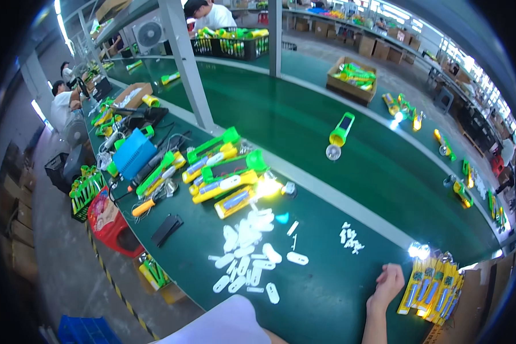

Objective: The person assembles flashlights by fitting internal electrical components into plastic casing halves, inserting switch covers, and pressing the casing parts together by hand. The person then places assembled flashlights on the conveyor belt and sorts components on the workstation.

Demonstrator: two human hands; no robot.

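My right hand (387,285) is above the bench at the lower right, with its fingers curled. Whatever they may hold is hidden. Just right of it lies a row of yellow flashlight halves (432,291) with blue cells and small green circuit boards inside, and lit lamps at their far end. A white sleeve (229,325) shows at the lower edge; my left hand is out of sight. A heap of white oval plastic pieces (243,246) is spread over the middle of the bench, and a small cluster of tiny white parts (350,238) lies farther right.
Green-and-yellow flashlights (229,172) are piled at left, one lit, near a blue box (133,152). Beyond a metal rail runs a green conveyor (269,114) carrying a flashlight (340,135). A cardboard box (352,94) and black crate (259,47) hold more. Co-workers sit farther off.
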